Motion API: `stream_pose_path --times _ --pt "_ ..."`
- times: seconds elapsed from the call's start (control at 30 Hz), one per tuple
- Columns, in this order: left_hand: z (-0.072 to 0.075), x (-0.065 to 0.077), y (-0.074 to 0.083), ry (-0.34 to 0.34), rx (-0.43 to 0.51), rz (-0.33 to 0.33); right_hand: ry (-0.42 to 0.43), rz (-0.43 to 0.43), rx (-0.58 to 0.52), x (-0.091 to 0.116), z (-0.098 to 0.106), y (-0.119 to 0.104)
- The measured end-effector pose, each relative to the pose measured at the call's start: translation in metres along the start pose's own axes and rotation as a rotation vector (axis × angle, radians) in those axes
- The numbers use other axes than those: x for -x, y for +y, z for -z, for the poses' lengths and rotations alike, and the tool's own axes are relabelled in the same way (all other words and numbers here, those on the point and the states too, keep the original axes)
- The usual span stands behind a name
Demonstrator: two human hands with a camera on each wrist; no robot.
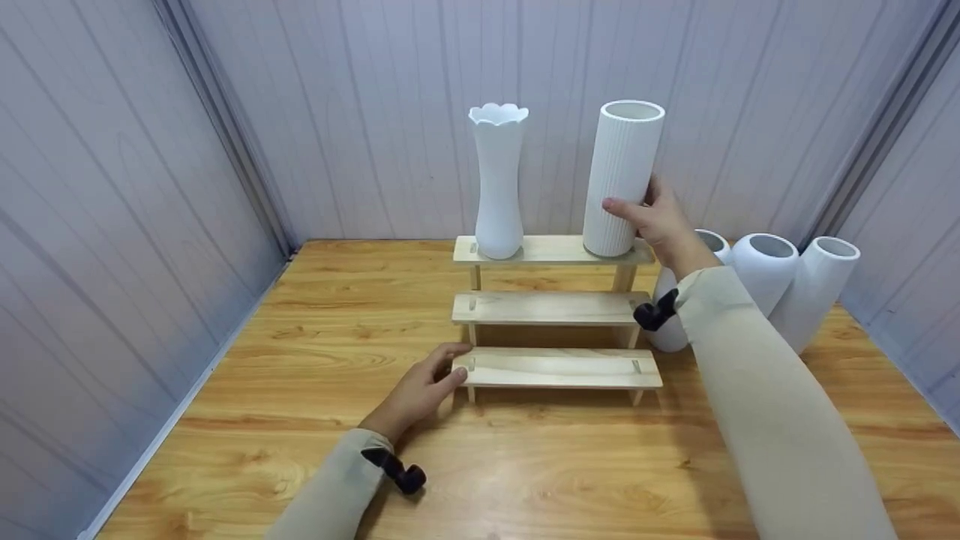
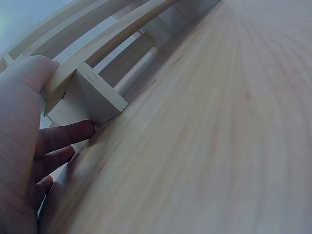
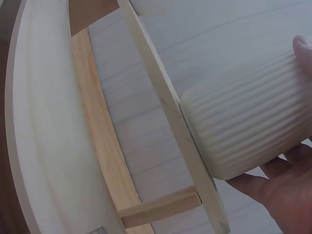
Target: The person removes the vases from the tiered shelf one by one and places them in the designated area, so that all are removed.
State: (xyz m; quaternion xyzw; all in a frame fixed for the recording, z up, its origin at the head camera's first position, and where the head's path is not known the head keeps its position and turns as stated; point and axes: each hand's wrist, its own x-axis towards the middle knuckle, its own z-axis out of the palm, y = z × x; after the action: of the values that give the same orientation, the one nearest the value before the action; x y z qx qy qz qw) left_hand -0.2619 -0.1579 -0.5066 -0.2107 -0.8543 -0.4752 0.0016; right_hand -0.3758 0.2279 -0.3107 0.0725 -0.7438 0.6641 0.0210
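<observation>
In the head view my right hand (image 1: 664,225) grips a white vertically ribbed vase (image 1: 622,172) by its lower part, thumb across the front. The vase stands at the right end of the top step of a three-step wooden display stand (image 1: 555,307); in the right wrist view the base of the ribbed vase (image 3: 243,122) meets the board. At the top step's left end stands a white vase with a scalloped rim (image 1: 499,180). My left hand (image 1: 420,386) holds the bottom step's left end; in the left wrist view, fingers touch the stand's leg (image 2: 92,97).
Three more white vases, one bulbous (image 1: 765,266), one slim (image 1: 817,292) and one partly behind my right forearm (image 1: 667,334), stand right of the stand on the wood-grain table (image 1: 330,322). Pale panel walls (image 1: 360,112) enclose the back and sides.
</observation>
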Motion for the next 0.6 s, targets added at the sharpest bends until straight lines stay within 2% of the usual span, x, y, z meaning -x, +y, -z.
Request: stream_pose_path --times 0.4,0.6 --pt "-0.002 0.001 -0.001 -0.01 0.005 0.031 0.008 -0.046 0.071 0.003 0.0 0.009" --pt "0.0 0.001 0.001 -0.018 0.007 0.055 0.01 -0.029 0.115 0.003 -0.002 0.012"
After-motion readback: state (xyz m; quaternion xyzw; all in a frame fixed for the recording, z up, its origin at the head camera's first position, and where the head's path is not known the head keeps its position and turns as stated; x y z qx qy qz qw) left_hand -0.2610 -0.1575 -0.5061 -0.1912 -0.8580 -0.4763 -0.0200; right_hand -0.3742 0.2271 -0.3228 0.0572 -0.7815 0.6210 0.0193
